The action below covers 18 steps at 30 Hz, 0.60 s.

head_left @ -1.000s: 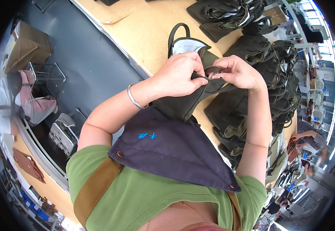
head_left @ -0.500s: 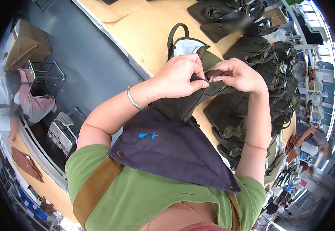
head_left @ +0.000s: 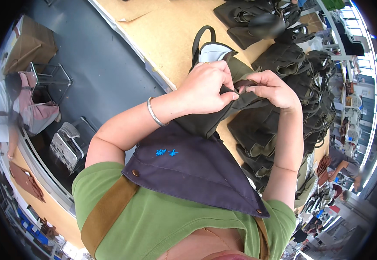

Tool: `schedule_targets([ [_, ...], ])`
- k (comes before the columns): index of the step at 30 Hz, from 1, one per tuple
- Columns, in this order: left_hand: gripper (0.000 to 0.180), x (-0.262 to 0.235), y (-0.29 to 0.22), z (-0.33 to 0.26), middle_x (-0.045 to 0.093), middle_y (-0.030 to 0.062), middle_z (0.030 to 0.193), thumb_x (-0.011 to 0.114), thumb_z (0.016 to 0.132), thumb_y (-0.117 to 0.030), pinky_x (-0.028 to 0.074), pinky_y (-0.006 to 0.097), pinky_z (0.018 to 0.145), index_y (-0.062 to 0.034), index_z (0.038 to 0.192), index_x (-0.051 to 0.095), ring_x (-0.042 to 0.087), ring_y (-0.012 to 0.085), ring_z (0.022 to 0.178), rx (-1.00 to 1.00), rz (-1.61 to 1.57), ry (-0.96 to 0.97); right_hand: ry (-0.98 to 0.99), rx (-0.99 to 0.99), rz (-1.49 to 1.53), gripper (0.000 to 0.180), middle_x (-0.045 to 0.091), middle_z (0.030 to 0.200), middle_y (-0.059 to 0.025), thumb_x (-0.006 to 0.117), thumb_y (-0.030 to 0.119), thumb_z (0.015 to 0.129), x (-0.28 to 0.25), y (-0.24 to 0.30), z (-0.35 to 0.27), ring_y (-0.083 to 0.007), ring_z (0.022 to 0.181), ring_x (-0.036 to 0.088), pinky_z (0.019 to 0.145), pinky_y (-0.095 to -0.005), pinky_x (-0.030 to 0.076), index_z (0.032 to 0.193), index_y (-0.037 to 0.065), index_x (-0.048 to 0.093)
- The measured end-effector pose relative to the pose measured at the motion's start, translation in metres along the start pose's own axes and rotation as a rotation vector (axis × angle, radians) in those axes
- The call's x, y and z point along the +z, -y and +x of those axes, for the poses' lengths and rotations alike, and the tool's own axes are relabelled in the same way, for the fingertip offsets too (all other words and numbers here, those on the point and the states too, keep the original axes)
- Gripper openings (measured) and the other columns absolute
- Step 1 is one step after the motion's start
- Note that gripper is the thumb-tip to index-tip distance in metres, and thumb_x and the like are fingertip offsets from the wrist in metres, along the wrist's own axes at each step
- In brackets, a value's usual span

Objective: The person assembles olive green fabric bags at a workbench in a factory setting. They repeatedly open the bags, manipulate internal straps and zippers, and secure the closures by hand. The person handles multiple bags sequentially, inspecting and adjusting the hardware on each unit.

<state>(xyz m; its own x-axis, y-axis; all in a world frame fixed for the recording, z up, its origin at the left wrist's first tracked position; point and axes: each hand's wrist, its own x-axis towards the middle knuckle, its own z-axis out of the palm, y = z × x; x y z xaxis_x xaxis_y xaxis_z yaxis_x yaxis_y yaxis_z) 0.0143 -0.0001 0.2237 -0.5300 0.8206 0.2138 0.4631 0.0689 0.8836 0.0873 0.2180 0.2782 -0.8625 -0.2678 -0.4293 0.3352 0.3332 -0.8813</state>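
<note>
A dark olive bag (head_left: 206, 123) with a looped handle and a pale inner panel (head_left: 213, 53) lies over the near edge of the table. Pinched at its opening, the fabric is held by my left hand (head_left: 208, 86), thumb and fingers together. My right hand (head_left: 272, 89) grips the same opening just to the right, beside a brown zipper (head_left: 245, 82) with metal teeth. The two hands' fingertips almost meet there. What lies inside the bag is hidden by my hands and the folds.
Many similar dark bags are heaped on the tan table (head_left: 171, 26) to the right, one pile (head_left: 292, 78) close to my right forearm. Across the grey floor (head_left: 97, 56) at left stand a metal-framed chair (head_left: 69, 145), a large brown paper bag (head_left: 32, 45) and a seated person (head_left: 2, 108).
Both hands keep their hold on the bag's opening. The view has shifted slightly, and the fingertips have moved only a little along the zipper edge.
</note>
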Motion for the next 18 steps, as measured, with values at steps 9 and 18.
schedule_targets([
  [9,0.016,0.001,-0.003,0.000,0.060,0.0070,0.084,0.077,0.073,-0.017,0.047,0.036,0.072,-0.0033,0.076,0.069,0.061,0.0241,0.078,0.014,0.007,-0.016,-0.062,-0.003,-0.098,0.020,0.051,0.064,0.0059,0.058,0.014,0.090,0.004,0.005,-0.002,-0.0034,0.062,0.040,0.055,-0.0236,0.032,0.091,-0.002,0.071],
  [18,0.015,-0.003,-0.005,-0.001,0.061,0.0077,0.083,0.077,0.073,-0.015,0.048,0.036,0.070,-0.0023,0.076,0.070,0.061,0.0245,0.077,0.039,0.037,-0.009,-0.053,0.046,-0.122,0.017,0.062,0.072,0.0023,0.066,-0.002,0.081,0.013,0.018,-0.008,-0.0022,0.066,0.051,0.057,-0.0189,0.041,0.097,-0.002,0.070],
])
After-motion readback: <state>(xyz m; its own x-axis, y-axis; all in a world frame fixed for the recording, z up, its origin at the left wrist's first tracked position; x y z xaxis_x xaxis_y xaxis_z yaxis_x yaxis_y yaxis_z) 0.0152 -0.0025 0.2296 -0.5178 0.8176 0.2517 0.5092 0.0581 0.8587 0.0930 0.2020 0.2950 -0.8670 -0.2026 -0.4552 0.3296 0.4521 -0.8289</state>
